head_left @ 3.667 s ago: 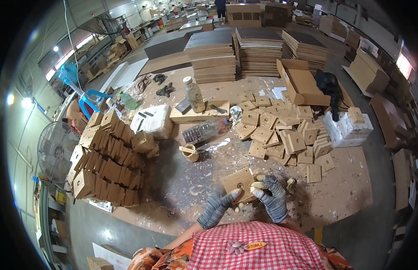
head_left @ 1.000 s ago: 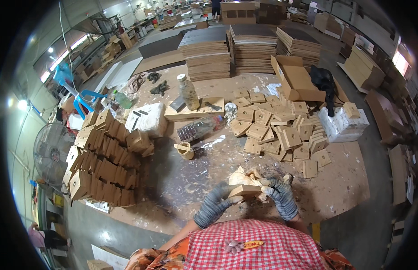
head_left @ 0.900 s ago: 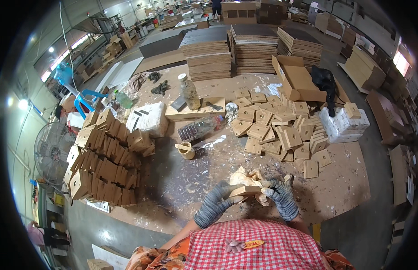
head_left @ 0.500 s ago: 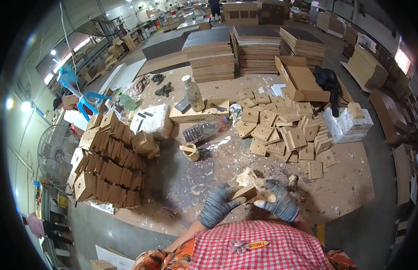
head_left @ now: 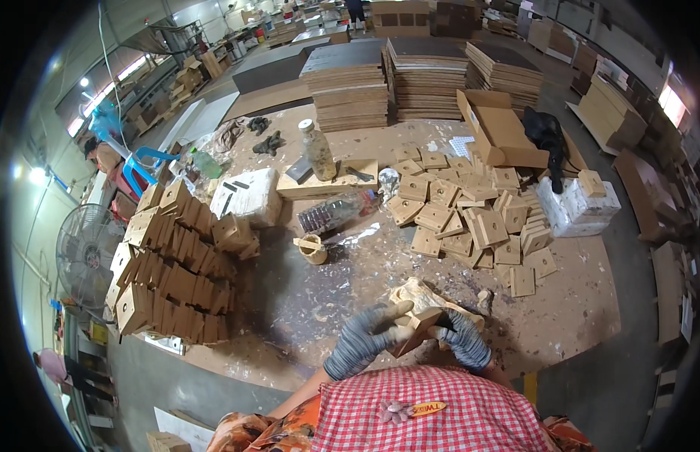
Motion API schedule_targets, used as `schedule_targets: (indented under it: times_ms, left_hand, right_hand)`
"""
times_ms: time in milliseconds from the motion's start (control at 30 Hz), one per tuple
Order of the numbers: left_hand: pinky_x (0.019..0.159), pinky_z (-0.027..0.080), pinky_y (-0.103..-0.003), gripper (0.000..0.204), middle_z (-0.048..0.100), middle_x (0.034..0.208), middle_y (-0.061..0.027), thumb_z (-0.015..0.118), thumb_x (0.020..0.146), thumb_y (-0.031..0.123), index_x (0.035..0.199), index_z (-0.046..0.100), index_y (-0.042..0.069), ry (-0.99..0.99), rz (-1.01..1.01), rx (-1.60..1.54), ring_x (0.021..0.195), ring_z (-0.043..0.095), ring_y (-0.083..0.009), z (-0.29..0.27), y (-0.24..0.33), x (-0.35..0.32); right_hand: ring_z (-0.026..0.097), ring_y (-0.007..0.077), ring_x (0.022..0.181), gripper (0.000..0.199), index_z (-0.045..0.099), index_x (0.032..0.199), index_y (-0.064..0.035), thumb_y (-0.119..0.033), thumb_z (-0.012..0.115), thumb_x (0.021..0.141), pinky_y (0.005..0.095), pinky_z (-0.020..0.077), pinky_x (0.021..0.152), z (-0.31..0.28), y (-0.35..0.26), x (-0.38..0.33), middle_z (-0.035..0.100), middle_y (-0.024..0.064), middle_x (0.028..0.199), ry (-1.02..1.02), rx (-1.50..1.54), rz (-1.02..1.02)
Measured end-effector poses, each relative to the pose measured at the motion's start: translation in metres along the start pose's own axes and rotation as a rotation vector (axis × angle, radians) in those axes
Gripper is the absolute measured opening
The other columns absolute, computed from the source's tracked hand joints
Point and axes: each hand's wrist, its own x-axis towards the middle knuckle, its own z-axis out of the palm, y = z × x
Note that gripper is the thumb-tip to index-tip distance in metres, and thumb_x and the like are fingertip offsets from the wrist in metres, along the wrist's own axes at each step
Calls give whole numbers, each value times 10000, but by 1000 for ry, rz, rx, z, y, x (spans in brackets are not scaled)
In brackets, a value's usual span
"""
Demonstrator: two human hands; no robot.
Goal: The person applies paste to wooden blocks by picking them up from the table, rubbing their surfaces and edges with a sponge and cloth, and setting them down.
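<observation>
In front of my apron, both gloved hands are at a small wooden block, held tilted above the table. My left hand wears a grey knit glove with pale fingers and has its fingers and thumb closed on the block's left side. At the block's right end, my right hand in a matching glove is closed around it, its fingertips partly hidden. A dark patch shows between the right fingers and the block; I cannot make out what it is. Just beyond the hands lies a crumpled cream cloth.
A heap of drilled wooden blocks lies at right. Stacked blocks rise at left. Between them are a small cup, a plastic bottle and a glass jar. A cardboard tray and panel stacks stand behind.
The block has turned and tilted in my hands. My right hand has rolled over to show its back, and more of the cream cloth is uncovered. The view has shifted slightly.
</observation>
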Motion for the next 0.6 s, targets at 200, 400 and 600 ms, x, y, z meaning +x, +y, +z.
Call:
schedule_targets:
  times_ms: [200, 400, 600]
  left_hand:
    - [845, 499, -300, 525, 613, 1165, -173, 542, 951, 193, 1376, 373, -64, -51, 66, -403, 934, 622, -182, 3, 15, -4]
    - [852, 504, -313, 489, 579, 1233, -206, 537, 942, 144, 1363, 396, -59, -60, 85, -529, 971, 616, -206, 6, 21, -5]
    - [889, 496, -325, 483, 580, 1237, -190, 553, 936, 142, 1351, 413, -60, 38, 176, -334, 1000, 612, -202, -3, 12, 0]
  right_hand:
    - [536, 103, 832, 361, 581, 1110, 7, -277, 639, 896, 253, 454, 749, 3, 31, 0, 598, 19, 903, -52, 437, 113]
    - [508, 95, 755, 350, 576, 1066, -27, -316, 655, 884, 231, 430, 654, 15, 60, 11, 559, -4, 844, -222, 807, 258]
    - [529, 107, 765, 365, 569, 1101, -53, -301, 687, 861, 230, 443, 644, 15, 54, 6, 571, 5, 867, -182, 868, 264]
